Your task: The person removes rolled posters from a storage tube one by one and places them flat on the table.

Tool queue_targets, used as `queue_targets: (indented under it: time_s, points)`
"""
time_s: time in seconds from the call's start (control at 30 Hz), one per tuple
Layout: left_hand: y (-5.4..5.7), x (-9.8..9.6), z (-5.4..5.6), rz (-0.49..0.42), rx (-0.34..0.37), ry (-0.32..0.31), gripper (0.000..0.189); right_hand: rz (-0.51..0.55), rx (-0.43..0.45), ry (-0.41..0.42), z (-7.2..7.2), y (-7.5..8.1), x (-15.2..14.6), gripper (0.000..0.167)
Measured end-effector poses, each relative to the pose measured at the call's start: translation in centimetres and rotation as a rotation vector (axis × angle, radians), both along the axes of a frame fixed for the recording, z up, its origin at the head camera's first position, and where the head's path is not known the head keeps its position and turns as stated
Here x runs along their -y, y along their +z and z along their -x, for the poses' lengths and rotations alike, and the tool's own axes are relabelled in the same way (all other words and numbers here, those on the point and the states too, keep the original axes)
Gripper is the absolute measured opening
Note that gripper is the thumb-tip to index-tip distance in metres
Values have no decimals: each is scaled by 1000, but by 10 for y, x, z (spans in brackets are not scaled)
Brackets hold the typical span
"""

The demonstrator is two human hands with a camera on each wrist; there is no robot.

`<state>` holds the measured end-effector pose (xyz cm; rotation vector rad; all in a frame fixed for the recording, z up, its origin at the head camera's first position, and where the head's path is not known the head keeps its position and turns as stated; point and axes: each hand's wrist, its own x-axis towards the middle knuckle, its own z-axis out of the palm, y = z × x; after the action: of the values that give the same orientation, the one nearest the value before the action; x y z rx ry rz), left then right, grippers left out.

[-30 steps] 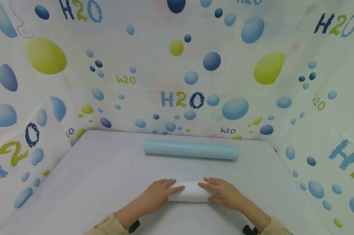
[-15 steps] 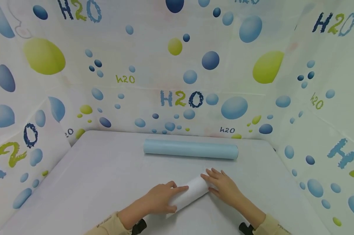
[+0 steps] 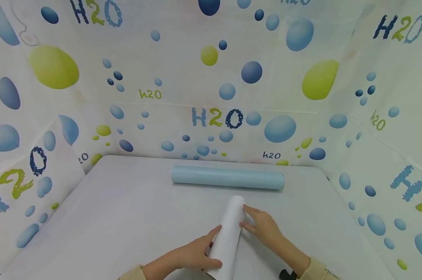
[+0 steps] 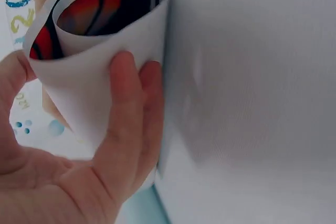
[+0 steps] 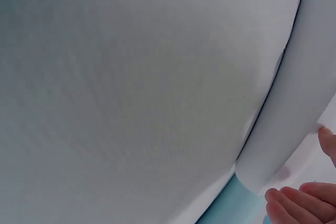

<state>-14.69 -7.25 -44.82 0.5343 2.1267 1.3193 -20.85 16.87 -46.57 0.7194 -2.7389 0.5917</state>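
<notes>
A white rolled-up poster point(image 3: 229, 233) lies slantwise on the table, its far end pointing away from me. At its near end the left hand point(image 3: 197, 251) holds it, thumb and fingers spread around the tube. The left wrist view looks into the open end, where a dark and red printed inner side point(image 4: 92, 11) shows in loose, overlapping layers. Against the right side, close to the far end, rest the index finger and thumb of the right hand point(image 3: 263, 227); its fingers are extended. In the right wrist view only that hand's fingertips point(image 5: 296, 203) and thumb appear beside the tube.
A longer light-blue roll point(image 3: 227, 178) lies crosswise farther back on the white table point(image 3: 127, 206). Walls printed with blue and green drops point(image 3: 280, 129) and "H2O" lettering enclose the back and sides.
The rolled poster has turned counterclockwise from crosswise to nearly lengthwise. The left hand has moved nearer to me with its end; the right hand has shifted to the far end's right side.
</notes>
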Motion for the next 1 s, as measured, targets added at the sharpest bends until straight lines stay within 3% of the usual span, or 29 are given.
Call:
queue_targets:
  time_s: [0.1,0.3,0.4,0.53,0.73,0.9,1.0]
  points:
    - [-5,-4,-4,-71,93,47,91,20,53,22,-2,2,4,53]
    - [-10,-11,-11,-138,187,111,93,75,244,107,-4,3,6,62]
    - [-10,-13,-11,-136,196,125,93,163,340,142,-5,4,6,71]
    - [-11,-12,-8,-96,174,132,92,263,389,156,-7,6,8,69]
    - [-12,-9,0,-80,152,125,93,297,357,251,-11,8,12,34]
    - [-15,-3,11,-76,92,118,93,148,212,269,-16,6,15,33]
    - [-12,0,17,-75,14,110,94,31,157,251,-15,5,19,40]
